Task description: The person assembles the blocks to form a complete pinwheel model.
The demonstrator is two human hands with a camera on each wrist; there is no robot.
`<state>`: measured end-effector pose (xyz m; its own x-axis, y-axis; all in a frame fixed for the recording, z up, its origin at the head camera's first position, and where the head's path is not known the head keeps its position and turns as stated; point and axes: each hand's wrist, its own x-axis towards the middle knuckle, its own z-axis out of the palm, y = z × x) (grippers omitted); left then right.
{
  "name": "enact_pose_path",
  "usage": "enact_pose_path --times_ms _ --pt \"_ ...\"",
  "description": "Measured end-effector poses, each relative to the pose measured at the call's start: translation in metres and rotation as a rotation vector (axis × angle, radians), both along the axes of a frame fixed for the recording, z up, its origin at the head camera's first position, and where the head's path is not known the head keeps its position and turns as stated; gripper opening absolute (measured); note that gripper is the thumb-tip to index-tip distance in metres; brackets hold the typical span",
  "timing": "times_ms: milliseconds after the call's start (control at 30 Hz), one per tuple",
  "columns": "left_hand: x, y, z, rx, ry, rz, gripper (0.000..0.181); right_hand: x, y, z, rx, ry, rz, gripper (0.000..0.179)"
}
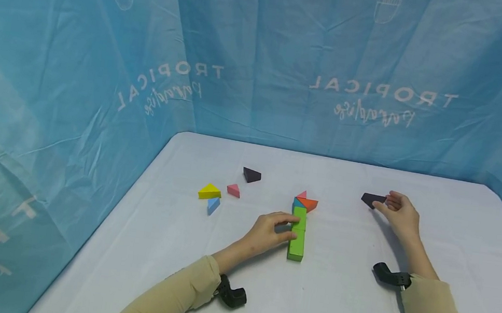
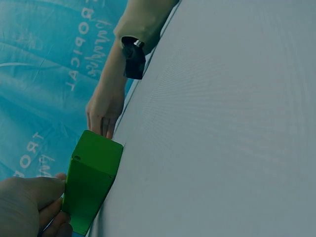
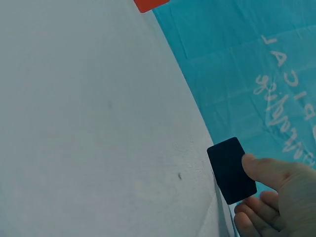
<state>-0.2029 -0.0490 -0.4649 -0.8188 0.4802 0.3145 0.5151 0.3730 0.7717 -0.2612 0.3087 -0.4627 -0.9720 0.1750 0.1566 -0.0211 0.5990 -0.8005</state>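
Two green blocks point(image 1: 297, 243) lie end to end in a line at the table's middle. My left hand point(image 1: 270, 232) touches their left side with thumb and fingertips; in the left wrist view the thumb and fingers meet the same side of the green block point(image 2: 91, 182). At the far end of the line sit a blue block point(image 1: 298, 203), an orange triangular block point(image 1: 308, 204) and a pink triangular block point(image 1: 303, 194). Off to the right, my right hand point(image 1: 400, 215) pinches a black four-sided block point(image 1: 371, 200) between thumb and fingers, also seen as a dark block point(image 3: 231, 170).
Loose blocks lie left of the line: a yellow triangle point(image 1: 210, 191), a light blue triangle point(image 1: 213, 205), a pink piece point(image 1: 233, 190) and another black block point(image 1: 252, 175). A white cloth covers the table point(image 1: 332, 302); blue printed curtains point(image 1: 261, 74) hang behind and at the left.
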Motion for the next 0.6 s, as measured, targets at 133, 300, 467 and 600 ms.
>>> enact_pose_path --times_ms 133,300,467,600 --pt "0.0006 -0.0005 0.0004 0.0 -0.009 0.001 0.039 0.0002 -0.002 -0.0009 0.023 0.035 -0.006 0.067" --pt "0.0011 -0.0004 0.0009 -0.003 -0.02 0.001 0.039 -0.0017 -0.0003 0.0003 0.021 0.035 0.038 0.067" --pt "0.0002 -0.0001 0.0013 0.004 -0.015 -0.001 0.039 -0.0072 0.0041 0.0044 0.022 0.021 0.11 0.066" --pt "-0.0001 -0.0001 0.0008 0.006 -0.021 -0.001 0.039 -0.0094 0.0072 0.0065 0.013 -0.021 0.167 0.068"
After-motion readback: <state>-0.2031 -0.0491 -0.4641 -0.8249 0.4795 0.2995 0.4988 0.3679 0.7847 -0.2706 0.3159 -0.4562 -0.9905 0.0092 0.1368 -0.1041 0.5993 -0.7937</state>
